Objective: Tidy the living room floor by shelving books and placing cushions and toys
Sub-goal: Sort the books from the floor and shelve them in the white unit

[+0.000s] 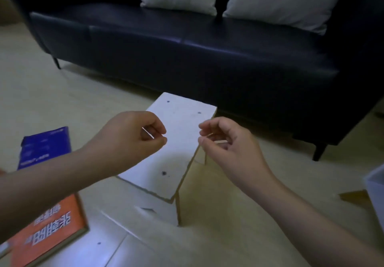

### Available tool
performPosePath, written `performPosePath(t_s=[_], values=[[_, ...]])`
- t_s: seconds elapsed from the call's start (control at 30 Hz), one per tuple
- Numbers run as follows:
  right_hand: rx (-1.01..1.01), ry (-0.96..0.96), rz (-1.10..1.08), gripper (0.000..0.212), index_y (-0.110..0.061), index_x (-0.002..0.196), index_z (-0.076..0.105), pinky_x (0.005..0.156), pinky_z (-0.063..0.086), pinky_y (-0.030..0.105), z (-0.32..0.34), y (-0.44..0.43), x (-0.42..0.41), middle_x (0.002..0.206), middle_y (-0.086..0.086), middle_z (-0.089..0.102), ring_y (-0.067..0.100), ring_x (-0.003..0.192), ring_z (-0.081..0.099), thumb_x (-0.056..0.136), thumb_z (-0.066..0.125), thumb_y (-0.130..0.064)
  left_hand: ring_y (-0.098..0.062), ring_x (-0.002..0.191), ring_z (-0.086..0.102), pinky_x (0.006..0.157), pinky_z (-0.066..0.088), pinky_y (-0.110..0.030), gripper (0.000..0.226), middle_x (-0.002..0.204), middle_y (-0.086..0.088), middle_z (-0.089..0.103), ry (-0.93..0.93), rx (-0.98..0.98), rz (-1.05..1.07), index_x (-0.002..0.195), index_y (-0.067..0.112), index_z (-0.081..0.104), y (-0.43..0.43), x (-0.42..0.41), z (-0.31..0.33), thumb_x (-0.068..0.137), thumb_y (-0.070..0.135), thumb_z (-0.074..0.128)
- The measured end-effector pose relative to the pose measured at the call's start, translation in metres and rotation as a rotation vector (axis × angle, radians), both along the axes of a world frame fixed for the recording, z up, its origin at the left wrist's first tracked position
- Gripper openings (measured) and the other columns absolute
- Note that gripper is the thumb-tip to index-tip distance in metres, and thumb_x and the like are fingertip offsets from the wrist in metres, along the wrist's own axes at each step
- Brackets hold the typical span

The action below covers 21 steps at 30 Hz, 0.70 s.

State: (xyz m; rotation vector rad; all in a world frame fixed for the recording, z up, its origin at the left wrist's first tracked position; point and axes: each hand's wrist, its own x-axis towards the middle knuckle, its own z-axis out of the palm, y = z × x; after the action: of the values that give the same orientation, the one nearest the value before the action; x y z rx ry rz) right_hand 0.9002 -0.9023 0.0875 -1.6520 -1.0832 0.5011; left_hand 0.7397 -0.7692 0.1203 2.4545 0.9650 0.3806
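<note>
Currently left hand [133,133] and right hand [224,142] hover loosely curled, holding nothing, above small white wooden shelf [176,142]; orange paperback book [52,231] on floor.

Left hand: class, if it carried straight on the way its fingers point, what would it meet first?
Probably the right hand: the left hand points rightward at it, both above the white shelf. Depth is uncertain.

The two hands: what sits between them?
In the head view, only the top panel of the white shelf unit shows in the gap between the left hand and the right hand; it lies lower down, behind them.
</note>
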Motion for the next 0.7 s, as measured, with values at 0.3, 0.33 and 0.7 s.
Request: performPosePath(t_s=[0.3, 0.33, 0.7], values=[[-0.023, -0.14, 0.289, 0.016, -0.028, 0.102, 0.066, 0.069, 0.052, 0.015, 0.008, 0.069, -0.11, 0.096, -0.016, 0.065, -0.002, 0.089, 0.061, 0.086, 0.066, -0.024, 0.015, 0.075, 0.059, 0.058, 0.043, -0.01, 0.009, 0.073, 0.018, 0.064, 0.137, -0.011, 0.143, 0.084, 0.035, 0.062, 0.041, -0.147, -0.023, 0.081, 0.033, 0.07], [-0.03, -0.16, 0.314, 0.016, -0.028, 0.102, 0.066, 0.07, 0.052, 0.014, 0.008, 0.074, -0.12, 0.095, -0.015, 0.065, -0.002, 0.088, 0.061, 0.086, 0.066, -0.024, 0.015, 0.075, 0.058, 0.057, 0.042, -0.009, 0.01, 0.073, 0.018, 0.063, 0.152, -0.008, 0.153, 0.084, 0.035, 0.061, 0.046, -0.161, -0.024, 0.081, 0.032, 0.07], [-0.275, -0.425, 0.537, 0.017, -0.03, 0.103, 0.063, 0.073, 0.053, 0.02, -0.028, 0.144, -0.266, 0.098, -0.016, 0.064, -0.003, 0.089, 0.06, 0.087, 0.062, -0.034, 0.002, 0.076, 0.061, 0.067, 0.053, -0.02, 0.01, 0.086, 0.014, 0.064, 0.227, -0.08, 0.225, 0.094, 0.029, 0.062, 0.096, -0.329, -0.077, 0.085, 0.033, 0.067]])
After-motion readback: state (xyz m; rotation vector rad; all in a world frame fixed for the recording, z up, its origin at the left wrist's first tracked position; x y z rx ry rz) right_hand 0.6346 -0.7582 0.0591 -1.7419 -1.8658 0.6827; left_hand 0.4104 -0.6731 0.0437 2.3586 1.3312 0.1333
